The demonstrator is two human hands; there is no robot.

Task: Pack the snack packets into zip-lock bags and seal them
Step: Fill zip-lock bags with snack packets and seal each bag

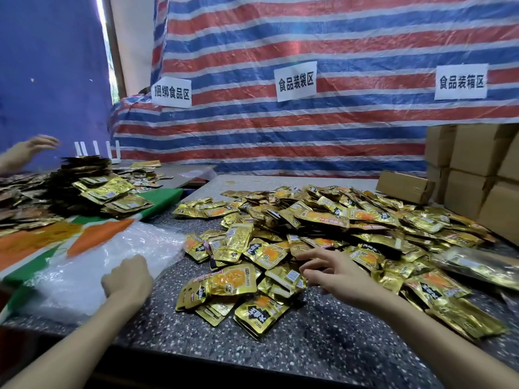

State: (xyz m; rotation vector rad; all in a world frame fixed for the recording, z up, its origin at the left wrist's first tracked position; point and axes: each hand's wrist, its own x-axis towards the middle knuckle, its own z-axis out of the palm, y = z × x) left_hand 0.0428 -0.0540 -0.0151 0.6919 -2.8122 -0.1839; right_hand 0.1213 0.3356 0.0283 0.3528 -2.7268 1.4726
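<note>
**packer_q:** Forearms come in low over the speckled tabletop point(309, 341). Quick one: how will those snack packets point(323, 220) handle?

**foil_fan:** Light, slick foil, I'd guess. Soft in the middle, stiffer along the sealed edges. They'll probably slide off each other, so I'd scoop a few flat from the pile's near edge or pinch them by a seam. The pile sprawls across mid-tabletop. Over its near edge is the right hand point(334, 272), fingers spread, tips about touching packets, nothing held. Just left of the pile, the left hand point(127, 279) has its fingers curled down on the zip-lock bags point(112, 256) and seems to be gripping the clear stack.

**packer_q:** Anything else around?

**foil_fan:** Cardboard boxes point(477, 164) right of and behind the pile, a second heap point(92, 186) off to its left with somebody else's hand point(31, 148) above that, and a striped tarp point(309, 37) behind it all.
</note>
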